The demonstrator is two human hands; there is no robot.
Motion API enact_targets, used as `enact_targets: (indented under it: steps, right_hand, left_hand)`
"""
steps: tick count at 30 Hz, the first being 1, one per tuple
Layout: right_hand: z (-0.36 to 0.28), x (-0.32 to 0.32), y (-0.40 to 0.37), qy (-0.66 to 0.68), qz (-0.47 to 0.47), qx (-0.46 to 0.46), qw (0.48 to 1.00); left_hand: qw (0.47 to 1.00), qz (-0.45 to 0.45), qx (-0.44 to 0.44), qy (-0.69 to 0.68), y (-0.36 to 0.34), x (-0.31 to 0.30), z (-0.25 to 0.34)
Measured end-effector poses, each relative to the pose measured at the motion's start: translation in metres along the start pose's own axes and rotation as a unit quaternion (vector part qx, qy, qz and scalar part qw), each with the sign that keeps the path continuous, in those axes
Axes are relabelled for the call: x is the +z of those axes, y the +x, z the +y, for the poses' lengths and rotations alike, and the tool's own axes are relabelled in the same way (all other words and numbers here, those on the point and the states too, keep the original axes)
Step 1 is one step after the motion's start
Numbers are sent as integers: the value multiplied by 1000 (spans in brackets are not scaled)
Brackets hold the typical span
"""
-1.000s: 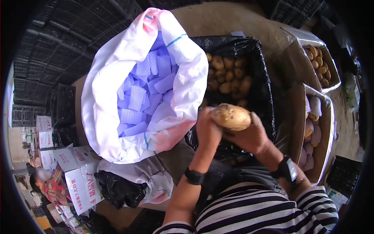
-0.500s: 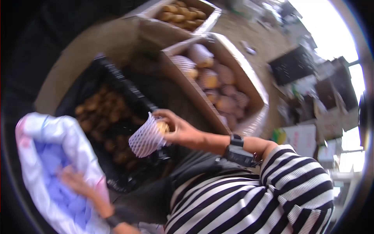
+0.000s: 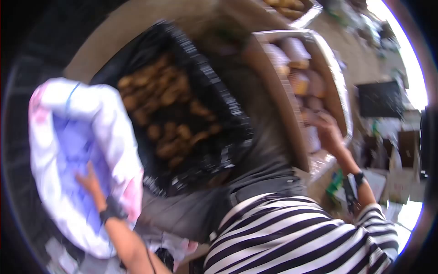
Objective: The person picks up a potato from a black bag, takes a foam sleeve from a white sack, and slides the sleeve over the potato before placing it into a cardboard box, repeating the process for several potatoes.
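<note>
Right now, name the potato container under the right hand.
The nearer cardboard box, holding net-sleeved potatoes; the farther cardboard box and black-lined container hold bare ones.

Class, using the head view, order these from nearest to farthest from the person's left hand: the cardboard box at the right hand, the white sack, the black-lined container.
1. White sack: surrounds the left hand.
2. Black-lined container: beside the sack, mid-view.
3. Cardboard box: farther right.

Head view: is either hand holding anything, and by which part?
Left hand: nothing visibly held, spread open over the purple foam sleeves. Right hand, at the cardboard box: too blurred to tell.
</note>
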State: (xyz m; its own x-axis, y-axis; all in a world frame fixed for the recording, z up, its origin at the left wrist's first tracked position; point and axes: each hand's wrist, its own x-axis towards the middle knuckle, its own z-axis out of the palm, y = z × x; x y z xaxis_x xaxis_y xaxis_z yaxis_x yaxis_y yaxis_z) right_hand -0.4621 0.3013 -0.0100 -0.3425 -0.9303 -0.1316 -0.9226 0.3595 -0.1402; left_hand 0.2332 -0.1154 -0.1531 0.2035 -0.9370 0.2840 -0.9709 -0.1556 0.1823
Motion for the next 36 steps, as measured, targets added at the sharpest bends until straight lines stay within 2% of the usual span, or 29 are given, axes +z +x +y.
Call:
enact_targets:
  steps: [1, 3, 4, 5, 6, 7, 8, 9, 10, 11, 13, 14, 15, 16, 17, 19, 20, 23, 24, 25, 26, 27, 28, 29, 31, 32, 33, 35, 36]
  right_hand:
    - [-37, -20, 30, 60, 75, -1, 995]
    - [-107, -29, 81, 253, 85, -33, 963]
    - [-143, -19, 104, 288, 63, -65, 953]
    - [-172, -6, 128, 233, 42, -157, 959]
    - [-204, 17, 147, 340, -62, -145, 927]
    - [-229, 49, 164, 367, -154, -169, 902]
    - [-252, 85, 182, 261, -210, -235, 912]
    - [-263, 145, 193, 186, -219, -283, 915]
    - [-271, 197, 201, 75, -294, -292, 907]
    - [-279, 207, 206, 74, -305, -300, 901]
    - [-291, 222, 212, 25, -496, -213, 841]
    - [-295, 226, 212, 15, -537, -179, 824]
    - [-297, 232, 207, 12, -544, -183, 819]
    - [-295, 235, 196, -2, -499, -184, 847]
    - [-295, 238, 189, -15, -451, -183, 873]
    - [-295, 241, 194, -25, -444, -205, 872]
    - [-296, 240, 199, -33, -432, -227, 872]
    - [-291, 214, 217, -38, -449, -236, 861]
    - [-284, 197, 217, 58, -424, -222, 876]
    - [-281, 176, 215, 155, -396, -215, 879]
    - [-293, 138, 208, 327, -463, -123, 815]
    - [-305, 98, 193, 479, -520, -29, 706]
    - [-313, 70, 176, 590, -537, -18, 603]
    - [-317, 55, 158, 683, -545, 0, 486]
    - [-320, 51, 131, 752, -543, 5, 373]
    - [-322, 51, 120, 780, -534, 6, 326]
    - [-330, 42, 113, 788, -509, 10, 346]
    - [-325, 49, 112, 782, -498, -4, 375]
    - [-326, 48, 112, 778, -499, -18, 380]
  left_hand:
    - [999, -34, -15, 4, -3, -10, 12]
    - [994, -104, -43, 15, -9, -27, 38]
    - [996, -76, -45, 8, -14, -35, 50]
    - [998, -48, -48, 1, -18, -43, 62]
    - [998, -41, -50, -7, -20, -57, 77]
    - [998, -35, -53, -13, -22, -62, 78]
    - [1000, 22, 16, -12, -24, -58, 68]
    - [1000, 18, 3, -5, -29, -65, 71]
    - [997, 38, -11, -63, -36, -84, 93]
    - [991, 57, -24, -118, -42, -99, 112]
    - [987, 63, 1, -148, -57, -118, 130]
    - [988, 60, -7, -141, -65, -119, 136]
    - [972, 81, 16, -218, -73, -120, 142]
    - [950, 101, 39, -294, -81, -119, 147]
    - [951, 96, 34, -292, -90, -119, 151]
    - [939, 49, -15, -340, -98, -120, 157]
    - [942, 81, 23, -324, -98, -115, 156]
    - [962, 75, 21, -261, -96, -131, 175]
    - [959, 61, -4, -278, -97, -140, 185]
    - [960, 88, 53, -262, -100, -138, 184]
    - [967, 112, 113, -198, -104, -147, 193]
    - [968, 144, 90, -183, -115, -142, 200]
    - [952, 169, 28, -253, -126, -128, 213]
    - [949, 163, 106, -249, -136, -131, 222]
    - [955, 20, 117, -273, -168, -133, 251]
    - [938, -55, 53, -338, -182, -139, 263]
    - [907, -133, -10, -400, -193, -144, 272]
    - [878, -107, -6, -467, -206, -118, 258]
    - [795, -170, -182, -553, -204, -128, 260]
